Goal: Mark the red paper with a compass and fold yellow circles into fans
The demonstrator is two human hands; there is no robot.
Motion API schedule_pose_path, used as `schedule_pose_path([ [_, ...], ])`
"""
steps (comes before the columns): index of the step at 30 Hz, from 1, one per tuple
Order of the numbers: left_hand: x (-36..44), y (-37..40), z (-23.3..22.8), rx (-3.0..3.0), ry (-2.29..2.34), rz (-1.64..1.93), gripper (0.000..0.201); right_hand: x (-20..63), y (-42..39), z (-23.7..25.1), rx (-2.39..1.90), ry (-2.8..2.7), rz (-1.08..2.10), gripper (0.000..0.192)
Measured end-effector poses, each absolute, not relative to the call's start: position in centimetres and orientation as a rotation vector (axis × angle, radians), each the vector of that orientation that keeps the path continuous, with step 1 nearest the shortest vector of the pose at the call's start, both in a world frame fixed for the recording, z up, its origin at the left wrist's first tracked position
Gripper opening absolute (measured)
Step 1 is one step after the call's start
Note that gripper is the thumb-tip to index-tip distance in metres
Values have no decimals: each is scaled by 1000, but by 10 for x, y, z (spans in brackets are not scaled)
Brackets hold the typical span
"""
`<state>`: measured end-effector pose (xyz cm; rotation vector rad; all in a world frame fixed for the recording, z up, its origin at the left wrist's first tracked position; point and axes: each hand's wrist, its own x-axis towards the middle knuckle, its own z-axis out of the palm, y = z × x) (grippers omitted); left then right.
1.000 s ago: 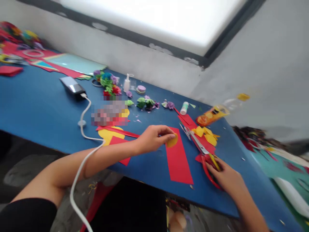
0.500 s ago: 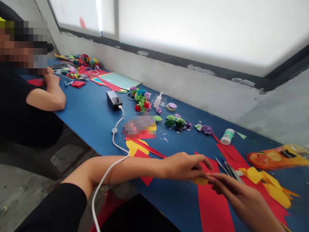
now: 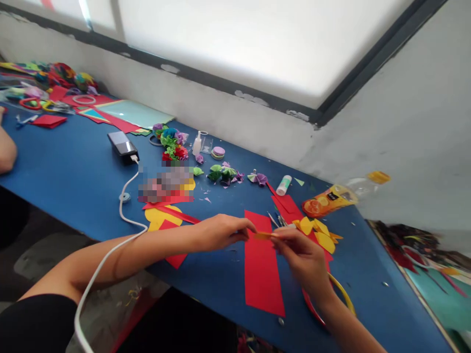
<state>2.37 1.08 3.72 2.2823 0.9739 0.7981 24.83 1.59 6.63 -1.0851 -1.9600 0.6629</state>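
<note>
A small, narrow yellow paper piece point(image 3: 262, 236) is held over a red paper strip point(image 3: 262, 277). My right hand point(image 3: 301, 252) pinches its right end between thumb and fingers. At the other end, my left hand point(image 3: 222, 233) has its bent fingers closed, with the tips on the paper. Cut yellow paper shapes point(image 3: 324, 240) lie to the right of my hands on red paper, near slim metal tools point(image 3: 277, 220) that I cannot identify exactly. Under my right forearm is a red and yellow ring point(image 3: 346, 294), partly hidden.
A white cable point(image 3: 106, 255) crosses my left forearm from a black device point(image 3: 122, 146). An orange drink bottle point(image 3: 331, 198) lies right of a white-green tube point(image 3: 284, 185). Paper flowers point(image 3: 172, 144) and a small squeeze bottle point(image 3: 197, 144) are farther back. Another person's arm point(image 3: 6, 147) rests at left.
The view has swung right, bringing the whole bottle and the ring into sight. The yellow paper now shows stretched between my hands, which have drawn slightly apart.
</note>
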Motion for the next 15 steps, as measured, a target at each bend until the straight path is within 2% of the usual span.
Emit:
schedule_pose_path([
  [3,15,24,38,2291,1176,778,20,272,26,81,-1106,-1975,54,14],
  [5,8,33,38,2312,1326,758,21,289,37,87,-1158,-2112,-296,18],
  [7,3,41,38,2342,1455,723,22,305,50,85,-1272,-2239,-498,27],
  [10,-2,46,39,2392,1578,642,22,324,65,73,-1493,-2328,-591,33],
  [15,-13,52,48,2369,1769,607,22,338,73,71,-1639,-2442,-405,32],
])
